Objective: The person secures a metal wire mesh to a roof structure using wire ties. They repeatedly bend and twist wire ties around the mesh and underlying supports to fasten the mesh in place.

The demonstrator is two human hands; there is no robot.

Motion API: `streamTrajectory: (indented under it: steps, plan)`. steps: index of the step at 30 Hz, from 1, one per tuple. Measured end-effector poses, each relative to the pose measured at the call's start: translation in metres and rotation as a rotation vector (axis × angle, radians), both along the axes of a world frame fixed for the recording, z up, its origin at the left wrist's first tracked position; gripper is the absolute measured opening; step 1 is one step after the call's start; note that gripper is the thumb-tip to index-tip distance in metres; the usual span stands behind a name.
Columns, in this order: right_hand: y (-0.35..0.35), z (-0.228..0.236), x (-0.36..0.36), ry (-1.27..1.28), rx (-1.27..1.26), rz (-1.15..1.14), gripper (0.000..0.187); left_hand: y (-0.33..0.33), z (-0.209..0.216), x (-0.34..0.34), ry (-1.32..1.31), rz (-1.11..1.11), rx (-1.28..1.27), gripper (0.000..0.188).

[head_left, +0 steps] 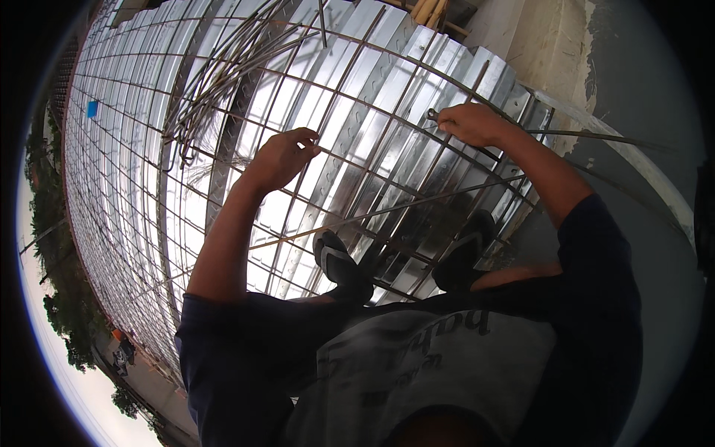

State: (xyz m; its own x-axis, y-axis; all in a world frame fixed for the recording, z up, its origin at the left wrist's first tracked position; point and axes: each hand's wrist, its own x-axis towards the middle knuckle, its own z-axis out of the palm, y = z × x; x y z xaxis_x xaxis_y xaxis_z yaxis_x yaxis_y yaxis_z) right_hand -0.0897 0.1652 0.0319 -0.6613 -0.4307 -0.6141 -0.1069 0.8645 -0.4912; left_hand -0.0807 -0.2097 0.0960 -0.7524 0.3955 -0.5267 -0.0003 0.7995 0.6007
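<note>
The right hand (469,124) grips a dark metal tool (432,114) mostly hidden by its fingers, while the left hand (285,160) curls half-open, palm unseen.

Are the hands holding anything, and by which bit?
The right hand grips what looks like a dark metal tool, just behind its rounded end. Whether the left hand holds anything, I can't tell.

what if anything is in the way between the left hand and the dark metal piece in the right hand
Nothing visible: between the left hand and the dark metal piece in the right hand, the rebar grid appears to lie below, not across the gap.
</note>
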Motion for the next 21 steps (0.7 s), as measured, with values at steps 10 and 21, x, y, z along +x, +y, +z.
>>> streamTrajectory:
  steps: [10,21]
  plan:
    - [-0.075,0.064,0.003,0.099,-0.412,0.012,0.016,0.049,0.005,0.015,-0.068,-0.118,0.157,0.031]
    - [-0.101,0.031,-0.007,-0.138,-0.459,0.093,0.024,0.018,-0.024,0.029,0.043,-0.065,0.106,0.022]
